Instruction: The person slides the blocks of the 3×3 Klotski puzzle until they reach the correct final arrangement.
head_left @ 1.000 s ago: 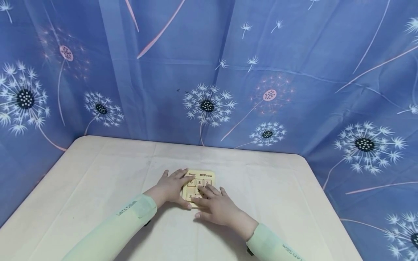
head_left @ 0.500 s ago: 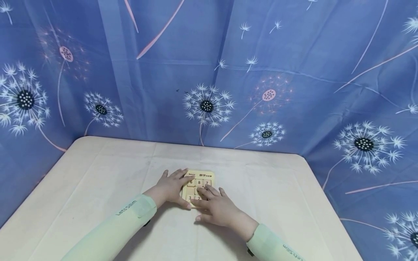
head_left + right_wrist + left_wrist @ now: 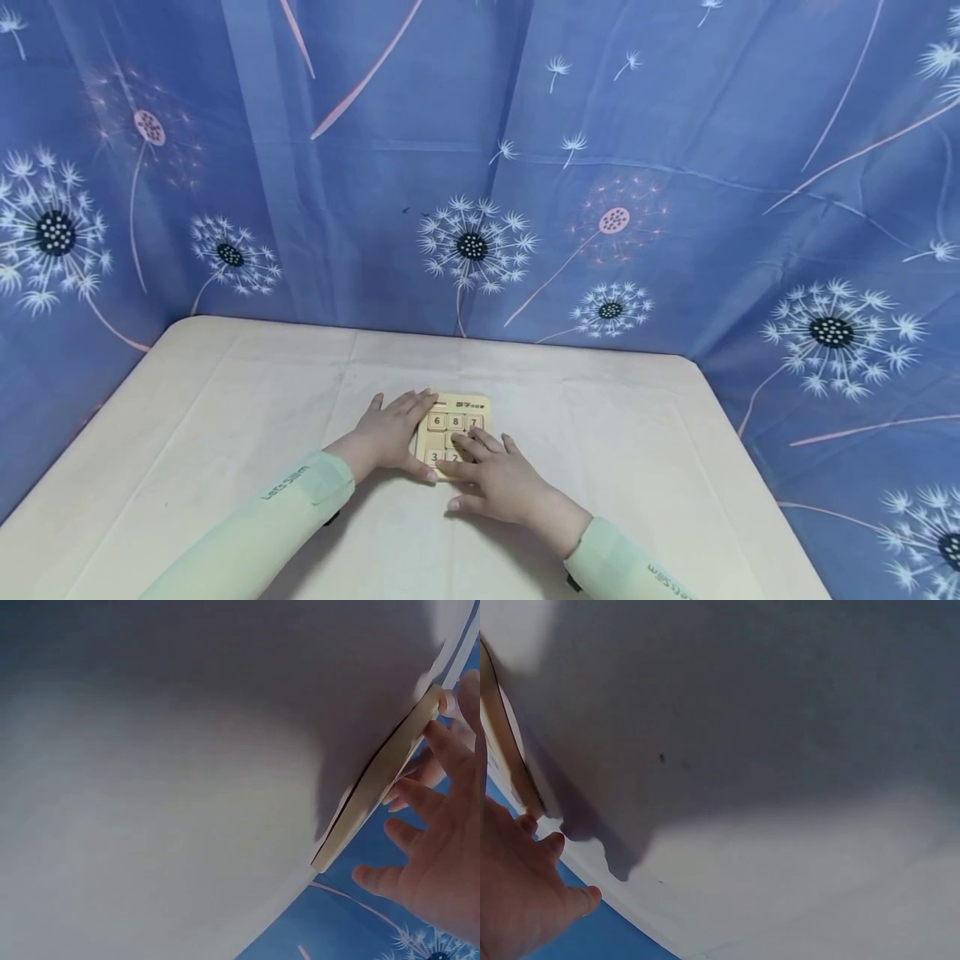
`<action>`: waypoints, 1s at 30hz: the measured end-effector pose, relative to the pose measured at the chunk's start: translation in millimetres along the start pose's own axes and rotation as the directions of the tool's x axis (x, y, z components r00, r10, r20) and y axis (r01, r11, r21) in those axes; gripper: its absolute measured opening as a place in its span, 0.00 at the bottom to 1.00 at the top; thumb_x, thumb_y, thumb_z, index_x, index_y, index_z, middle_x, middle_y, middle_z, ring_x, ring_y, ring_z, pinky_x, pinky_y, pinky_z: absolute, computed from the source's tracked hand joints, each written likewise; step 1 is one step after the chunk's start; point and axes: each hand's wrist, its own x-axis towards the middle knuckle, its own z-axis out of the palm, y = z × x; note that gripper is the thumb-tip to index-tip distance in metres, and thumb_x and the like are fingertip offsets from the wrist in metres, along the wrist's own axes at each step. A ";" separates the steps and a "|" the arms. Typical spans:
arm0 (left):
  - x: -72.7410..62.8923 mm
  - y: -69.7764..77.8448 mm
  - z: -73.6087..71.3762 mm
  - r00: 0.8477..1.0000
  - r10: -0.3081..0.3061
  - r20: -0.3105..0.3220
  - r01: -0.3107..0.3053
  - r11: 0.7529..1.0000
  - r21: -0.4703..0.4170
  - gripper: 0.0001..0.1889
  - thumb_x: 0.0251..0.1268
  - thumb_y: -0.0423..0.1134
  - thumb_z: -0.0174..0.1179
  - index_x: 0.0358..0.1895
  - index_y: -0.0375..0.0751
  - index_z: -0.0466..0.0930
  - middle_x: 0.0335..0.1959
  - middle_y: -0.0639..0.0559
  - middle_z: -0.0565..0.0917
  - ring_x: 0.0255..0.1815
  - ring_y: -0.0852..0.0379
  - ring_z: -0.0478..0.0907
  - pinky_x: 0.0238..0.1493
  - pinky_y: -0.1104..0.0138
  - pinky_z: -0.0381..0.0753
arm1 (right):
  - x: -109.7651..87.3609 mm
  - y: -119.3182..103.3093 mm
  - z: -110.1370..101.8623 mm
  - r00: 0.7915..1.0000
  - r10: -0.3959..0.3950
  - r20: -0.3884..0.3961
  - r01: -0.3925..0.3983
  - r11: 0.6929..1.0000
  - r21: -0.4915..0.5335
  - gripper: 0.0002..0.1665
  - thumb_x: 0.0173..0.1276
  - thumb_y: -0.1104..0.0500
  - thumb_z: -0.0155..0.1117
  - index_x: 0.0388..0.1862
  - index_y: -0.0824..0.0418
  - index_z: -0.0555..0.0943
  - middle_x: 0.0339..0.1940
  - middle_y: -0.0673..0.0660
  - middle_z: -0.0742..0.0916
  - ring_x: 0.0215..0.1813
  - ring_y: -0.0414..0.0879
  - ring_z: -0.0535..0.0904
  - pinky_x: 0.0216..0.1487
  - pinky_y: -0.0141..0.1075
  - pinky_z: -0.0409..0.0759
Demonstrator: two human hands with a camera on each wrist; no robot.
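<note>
A yellow number slide puzzle (image 3: 437, 438) lies flat on the table, with 6, 8 and 7 along its top row. Tiles 3 (image 3: 434, 457) and 2 show at the bottom left, below a vacant slot at the middle left. My left hand (image 3: 382, 435) grips the puzzle's left side, thumb at the near corner and fingers at the far one. Over the lower right tiles spreads my right hand (image 3: 501, 479), its fingers hiding several of them, the index fingertip at the 3. In the right wrist view the puzzle's edge (image 3: 375, 784) passes beside the outstretched right fingers.
The white-covered table (image 3: 262, 400) reaches back to a blue curtain (image 3: 360, 208) printed with dandelions, which also closes off both sides. Pale green sleeves (image 3: 255, 533) cover both forearms.
My left index finger has drawn back from above the 6 to the puzzle's left edge. The 3 tile sits slightly nearer the bottom edge. My right hand stays almost in place.
</note>
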 end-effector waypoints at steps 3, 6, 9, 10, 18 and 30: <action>-0.3 -1.3 1.5 1.000 -0.002 -0.005 0.002 1.000 -0.001 0.67 0.38 0.71 0.76 0.82 0.43 0.54 0.85 0.45 0.55 0.85 0.41 0.54 0.81 0.32 0.48 | 0.7 0.1 -0.8 1.000 -0.001 0.000 0.001 1.000 -0.002 0.35 0.69 0.33 0.62 0.73 0.39 0.76 0.81 0.57 0.70 0.83 0.63 0.62 0.75 0.72 0.65; -0.9 -1.9 2.1 1.000 0.001 -0.008 -0.001 1.000 -0.004 0.66 0.38 0.72 0.76 0.81 0.43 0.57 0.85 0.45 0.55 0.85 0.39 0.54 0.81 0.31 0.49 | 3.2 1.5 -1.9 1.000 -0.004 0.010 0.004 1.000 0.006 0.34 0.70 0.33 0.61 0.73 0.40 0.75 0.82 0.56 0.69 0.83 0.62 0.61 0.76 0.72 0.64; -1.7 -1.4 1.7 1.000 0.003 -0.003 -0.003 1.000 0.001 0.65 0.39 0.72 0.75 0.81 0.45 0.57 0.85 0.46 0.55 0.85 0.39 0.54 0.81 0.31 0.49 | 8.2 5.5 -2.3 1.000 -0.006 0.009 0.006 1.000 0.022 0.34 0.72 0.34 0.59 0.74 0.41 0.73 0.83 0.56 0.67 0.83 0.63 0.61 0.75 0.71 0.65; -2.0 -1.0 1.4 1.000 0.003 -0.002 -0.003 1.000 0.003 0.65 0.39 0.72 0.75 0.81 0.45 0.57 0.85 0.47 0.55 0.85 0.39 0.54 0.81 0.31 0.49 | 10.4 7.3 -2.4 1.000 -0.003 0.004 0.003 1.000 0.026 0.34 0.73 0.34 0.58 0.75 0.42 0.73 0.83 0.57 0.67 0.83 0.63 0.61 0.75 0.71 0.65; -4.0 1.4 -0.2 1.000 -0.003 0.013 0.003 1.000 -0.001 0.65 0.40 0.71 0.76 0.81 0.45 0.57 0.85 0.46 0.55 0.85 0.39 0.54 0.80 0.30 0.49 | 27.1 20.7 -5.6 0.997 0.046 -0.064 -0.041 0.996 0.076 0.34 0.78 0.37 0.52 0.79 0.45 0.68 0.83 0.59 0.66 0.84 0.65 0.58 0.77 0.72 0.61; -1.9 -1.1 -0.7 1.000 -0.002 0.014 0.002 1.000 0.014 0.64 0.41 0.72 0.75 0.81 0.45 0.57 0.85 0.46 0.56 0.85 0.39 0.55 0.80 0.31 0.50 | 37.8 22.0 -10.7 0.996 0.084 -0.034 -0.083 0.996 0.036 0.34 0.78 0.34 0.50 0.78 0.43 0.69 0.84 0.56 0.66 0.85 0.62 0.55 0.78 0.73 0.57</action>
